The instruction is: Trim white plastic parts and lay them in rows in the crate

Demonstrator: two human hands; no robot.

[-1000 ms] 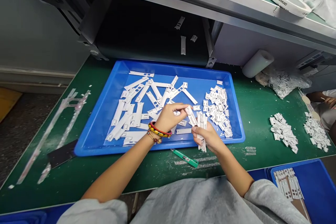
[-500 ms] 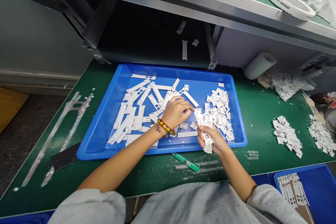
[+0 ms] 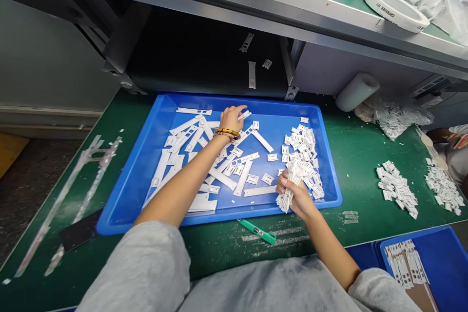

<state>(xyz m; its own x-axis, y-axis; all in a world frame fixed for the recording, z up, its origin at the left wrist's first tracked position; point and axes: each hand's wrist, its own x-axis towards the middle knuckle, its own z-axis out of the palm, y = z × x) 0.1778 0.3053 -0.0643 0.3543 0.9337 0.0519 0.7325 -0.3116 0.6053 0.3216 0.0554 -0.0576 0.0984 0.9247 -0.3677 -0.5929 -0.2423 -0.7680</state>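
Observation:
My right hand [image 3: 297,195] is closed around an upright bundle of white plastic strips [image 3: 292,178], above the near right part of the blue tray [image 3: 171,97]. At the tray's far side, my left hand [image 3: 231,119] has its fingers bent round a white plastic strip [image 3: 244,115]; its end pokes out to the right, the rest is hidden by the hand. Loose strips [image 3: 261,140] with square holes lie spread below and beside that wrist. A heap of small white clips [image 3: 305,144] fills the tray's right end.
A green cutter [image 3: 258,231] lies before the tray. To the right are two piles of small white parts [image 3: 397,187], a white roll [image 3: 357,91] and another blue tray [image 3: 446,263]. A dark conveyor belt [image 3: 197,53] and metal shelf edge [image 3: 234,7] stand behind. A co-worker's sleeve [image 3: 457,156] shows far right.
My left hand has moved away from the bundle, up and left to a strip at the tray's far side. My right hand still holds the bundle, now more upright. The view has shifted slightly.

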